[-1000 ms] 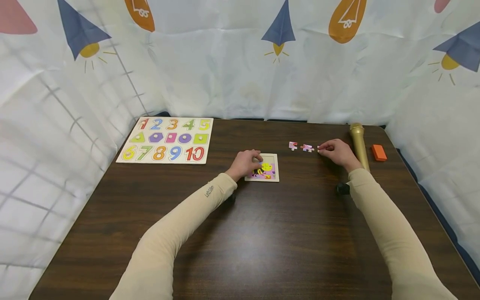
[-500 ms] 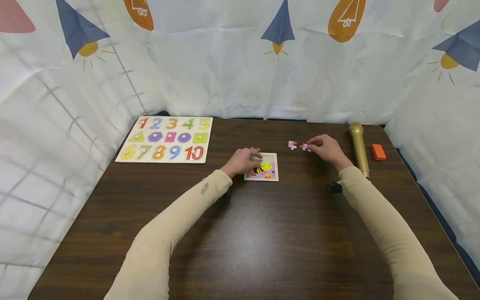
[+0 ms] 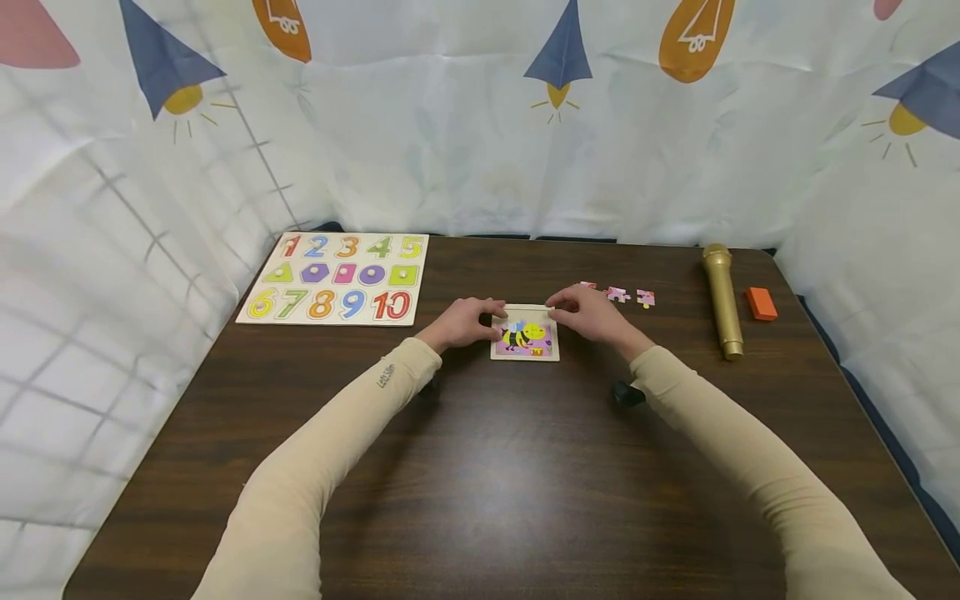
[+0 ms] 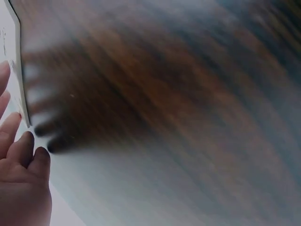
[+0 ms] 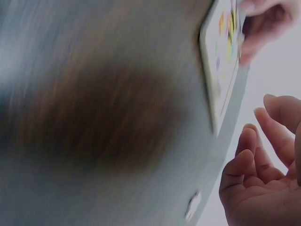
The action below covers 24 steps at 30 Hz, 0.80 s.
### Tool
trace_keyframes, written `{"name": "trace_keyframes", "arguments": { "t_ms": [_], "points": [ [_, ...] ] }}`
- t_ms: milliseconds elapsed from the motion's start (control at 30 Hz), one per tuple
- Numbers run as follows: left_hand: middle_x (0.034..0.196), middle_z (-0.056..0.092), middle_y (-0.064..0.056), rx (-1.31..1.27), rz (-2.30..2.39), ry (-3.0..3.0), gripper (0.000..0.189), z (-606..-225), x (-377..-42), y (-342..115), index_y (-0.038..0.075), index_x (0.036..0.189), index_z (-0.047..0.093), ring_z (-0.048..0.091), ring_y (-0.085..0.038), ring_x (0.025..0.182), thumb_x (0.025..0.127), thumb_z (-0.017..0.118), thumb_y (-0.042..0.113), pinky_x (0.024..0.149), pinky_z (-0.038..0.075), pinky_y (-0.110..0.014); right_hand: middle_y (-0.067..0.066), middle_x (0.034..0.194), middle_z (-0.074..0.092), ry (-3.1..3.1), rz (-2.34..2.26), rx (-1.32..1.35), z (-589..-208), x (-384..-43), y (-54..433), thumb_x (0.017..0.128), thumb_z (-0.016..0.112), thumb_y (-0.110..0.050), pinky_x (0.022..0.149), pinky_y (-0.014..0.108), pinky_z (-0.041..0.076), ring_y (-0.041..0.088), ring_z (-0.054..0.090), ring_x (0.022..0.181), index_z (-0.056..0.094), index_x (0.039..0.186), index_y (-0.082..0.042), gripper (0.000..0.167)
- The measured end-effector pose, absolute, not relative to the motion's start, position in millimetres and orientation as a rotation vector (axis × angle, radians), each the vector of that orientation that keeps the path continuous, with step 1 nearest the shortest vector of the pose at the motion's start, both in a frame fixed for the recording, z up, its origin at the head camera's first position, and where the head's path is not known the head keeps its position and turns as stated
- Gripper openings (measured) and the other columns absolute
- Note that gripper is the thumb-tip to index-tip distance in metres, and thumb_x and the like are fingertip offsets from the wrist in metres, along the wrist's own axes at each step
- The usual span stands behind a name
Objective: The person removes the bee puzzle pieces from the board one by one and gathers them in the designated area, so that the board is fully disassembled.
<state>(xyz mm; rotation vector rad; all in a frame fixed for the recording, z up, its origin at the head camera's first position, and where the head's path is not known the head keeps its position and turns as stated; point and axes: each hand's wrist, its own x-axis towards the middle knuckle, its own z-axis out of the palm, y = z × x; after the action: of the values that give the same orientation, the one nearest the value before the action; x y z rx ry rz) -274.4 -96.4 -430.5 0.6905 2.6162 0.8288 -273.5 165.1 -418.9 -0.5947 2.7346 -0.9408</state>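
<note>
A square wooden bee jigsaw puzzle point(image 3: 525, 335), with a pale strip along its far side, lies flat on the table. My left hand point(image 3: 465, 323) holds its left edge, fingertips at the far left corner and thumb lower down. From the right, my right hand point(image 3: 591, 317) reaches to the far right corner, its fingers loosely bent. In the right wrist view this hand point(image 5: 268, 160) has nothing between thumb and fingers and appears apart from the frame. Behind it lie three loose pieces: a partly hidden puzzle piece point(image 3: 588, 285), a middle piece point(image 3: 617, 294) and a right piece point(image 3: 646, 297).
A board of numbers and shapes point(image 3: 330, 279) lies at the back left of the dark wooden table point(image 3: 495, 483). Toward the right edge are a gold microphone-like cylinder point(image 3: 723, 304) and an orange block point(image 3: 761, 303). A white printed curtain point(image 3: 450, 150) hangs behind.
My right hand has moved left from the loose pieces to the puzzle's far right corner, leaving them on the table. My left hand has shifted slightly left, off the picture to the frame's edge.
</note>
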Motion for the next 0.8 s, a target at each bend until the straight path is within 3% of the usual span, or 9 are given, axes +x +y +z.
{"name": "trace_keyframes", "arguments": {
  "t_ms": [367, 800],
  "points": [
    [0.148, 0.047, -0.006, 0.732, 0.802, 2.623, 0.041, -433.3, -273.8, -98.0, 0.006, 0.128, 0.064, 0.036, -0.023, 0.141, 0.09, 0.072, 0.019, 0.115, 0.027, -0.04, 0.012, 0.117, 0.062, 2.688, -0.965, -0.65, -424.1, -262.0, 125.5, 0.094, 0.065, -0.022, 0.083, 0.04, 0.051, 0.024, 0.06, 0.099, 0.071, 0.116, -0.007, 0.027],
    [0.148, 0.046, -0.007, 0.761, 0.801, 2.629, 0.041, -431.8, -271.1, -94.1, 0.003, 0.127, 0.065, 0.037, -0.024, 0.14, 0.09, 0.071, 0.018, 0.114, 0.03, -0.04, 0.011, 0.111, 0.063, 2.7, -0.968, -0.711, -439.3, -261.3, 114.0, 0.092, 0.068, -0.016, 0.076, 0.036, 0.05, 0.023, 0.059, 0.091, 0.071, 0.113, -0.005, 0.024]
  ]
}}
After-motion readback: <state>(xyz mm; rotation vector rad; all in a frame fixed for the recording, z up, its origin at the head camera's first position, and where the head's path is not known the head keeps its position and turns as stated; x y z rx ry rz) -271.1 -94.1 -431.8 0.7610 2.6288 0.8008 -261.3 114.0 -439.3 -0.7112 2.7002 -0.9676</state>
